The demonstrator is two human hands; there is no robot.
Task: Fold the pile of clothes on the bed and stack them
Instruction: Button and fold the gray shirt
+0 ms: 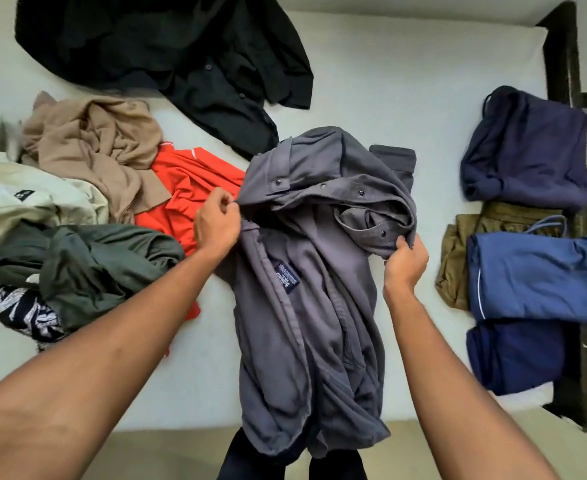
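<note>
step: spreading grey shirt [306, 271] to fold | left hand [216, 223] pinches its edge | right hand [404, 259] grips collar | bed [389, 98] right edge: folded stack [531, 278]

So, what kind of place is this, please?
Probably a bedroom: a white mattress in a dark wooden bed frame, with a crumpled beige garment and a folded navy garment lying on it.

Your white-sheeted bed [389, 98] with its dark wooden frame [562, 57] carries a crumpled black shirt [167, 50] at the far side. A loose heap of tan, cream, red and olive clothes [105, 168] lies on your left, a rumpled grey buttoned shirt [313, 306] mid-bed, and folded navy, brown and blue garments [534, 278] along the right edge.
</note>
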